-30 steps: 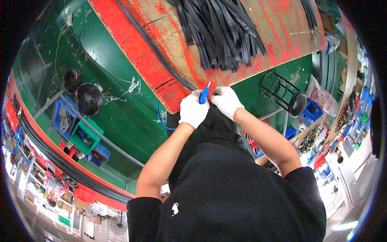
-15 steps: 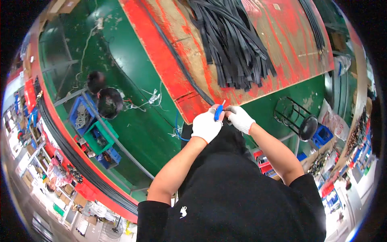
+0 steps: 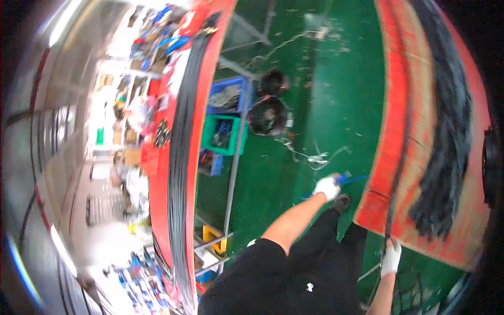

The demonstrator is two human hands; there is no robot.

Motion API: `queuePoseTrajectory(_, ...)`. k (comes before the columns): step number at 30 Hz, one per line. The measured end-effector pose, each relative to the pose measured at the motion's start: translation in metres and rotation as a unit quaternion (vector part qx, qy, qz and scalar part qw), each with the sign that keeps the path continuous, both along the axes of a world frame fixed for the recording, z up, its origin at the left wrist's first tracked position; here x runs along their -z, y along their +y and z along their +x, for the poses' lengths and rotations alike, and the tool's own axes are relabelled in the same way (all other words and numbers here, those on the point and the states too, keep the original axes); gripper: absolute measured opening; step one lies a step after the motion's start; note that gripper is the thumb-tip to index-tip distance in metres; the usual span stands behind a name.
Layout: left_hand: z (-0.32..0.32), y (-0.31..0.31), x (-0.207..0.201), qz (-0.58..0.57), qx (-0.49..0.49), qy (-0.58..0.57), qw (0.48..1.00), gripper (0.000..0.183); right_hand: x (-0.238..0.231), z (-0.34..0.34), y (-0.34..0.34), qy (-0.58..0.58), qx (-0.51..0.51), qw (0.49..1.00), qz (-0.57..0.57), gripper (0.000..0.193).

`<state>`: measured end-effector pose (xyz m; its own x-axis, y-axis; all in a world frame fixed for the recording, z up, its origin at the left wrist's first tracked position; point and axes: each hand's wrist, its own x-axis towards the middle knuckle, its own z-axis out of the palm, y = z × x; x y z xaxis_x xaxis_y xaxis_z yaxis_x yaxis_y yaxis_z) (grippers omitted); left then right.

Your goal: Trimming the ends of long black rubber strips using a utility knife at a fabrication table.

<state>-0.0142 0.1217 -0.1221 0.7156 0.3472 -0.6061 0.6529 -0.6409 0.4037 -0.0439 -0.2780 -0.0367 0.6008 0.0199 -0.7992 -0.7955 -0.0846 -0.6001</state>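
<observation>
My left hand (image 3: 328,188), in a white glove, is closed around a blue air blow gun (image 3: 343,178). A blue hose (image 3: 358,179) runs from near it toward the table edge. My right hand (image 3: 391,258), also gloved, grips the near end of a long black tube (image 3: 403,157) at the table's near edge. That tube lies lengthwise along the worn red table (image 3: 379,197). Beside it on the table, to the right, is a thick bundle of black strips (image 3: 446,163). The right fingers are partly hidden and blurred.
Left of me stands another red bench (image 3: 208,100) bearing long black cables (image 3: 181,131). Below its edge are a blue bin (image 3: 245,92), a green bin (image 3: 207,137) and a metal frame (image 3: 234,178). Dark round containers (image 3: 269,115) and white cords (image 3: 317,158) are on the green floor.
My view has swung left. My hands, close together at the table corner before, are now far apart: the left has moved away leftward with the blow gun, the right stays at the tube's end.
</observation>
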Motion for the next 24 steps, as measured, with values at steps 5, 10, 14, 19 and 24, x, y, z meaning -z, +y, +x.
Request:
queuePoseTrajectory(5, -0.097, -0.006, 0.081, 0.114, 0.141, 0.061, 0.981, 0.024, 0.028, -0.028, 0.017, -0.036, 0.006, 0.995, -0.088, 0.023)
queuePoseTrajectory(10, -0.148, -0.054, 0.128, 0.075, 0.362, 0.059, 0.927, 0.023, 0.018, -0.031, 0.031, 0.027, 0.008, 0.994, -0.102, 0.033)
queuePoseTrajectory(14, -0.157, -0.117, 0.193, 0.061, 0.382, 0.056, 0.921, 0.02, 0.009, -0.021, 0.035, 0.048, -0.021, 0.996, -0.078, 0.032)
queuePoseTrajectory(19, -0.209, -0.188, 0.372, -0.049, 0.254, 0.061, 0.964, 0.02, 0.019, -0.016, 0.042, 0.063, -0.039, 0.996, -0.048, 0.045)
queuePoseTrajectory(24, -0.239, -0.185, 0.275, -0.062, 0.151, -0.189, 0.968, 0.034, 0.042, -0.031, 0.026, 0.043, -0.035, 0.998, 0.012, 0.044)
